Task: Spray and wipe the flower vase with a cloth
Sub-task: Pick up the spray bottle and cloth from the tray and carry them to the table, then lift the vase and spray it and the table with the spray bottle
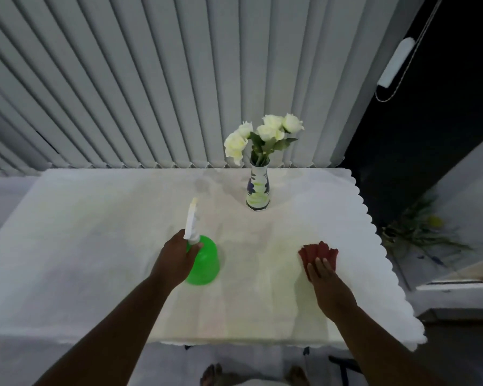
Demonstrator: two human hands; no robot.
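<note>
A slim white vase point(258, 189) with blue and green patterns stands upright at the far middle of the table, holding white roses point(262, 135). My left hand point(175, 259) is wrapped around the neck of a green spray bottle point(204, 263) with a white nozzle; the bottle's base is on or just above the tablecloth. A crumpled red cloth point(318, 253) lies on the table to the right. My right hand point(325, 274) lies flat on its near edge, fingers extended.
A white tablecloth point(95, 246) with a scalloped edge covers the table. Grey vertical blinds point(151, 79) hang right behind the table. A potted plant point(421, 232) sits on the floor to the right. My bare feet point(212, 374) show under the near edge.
</note>
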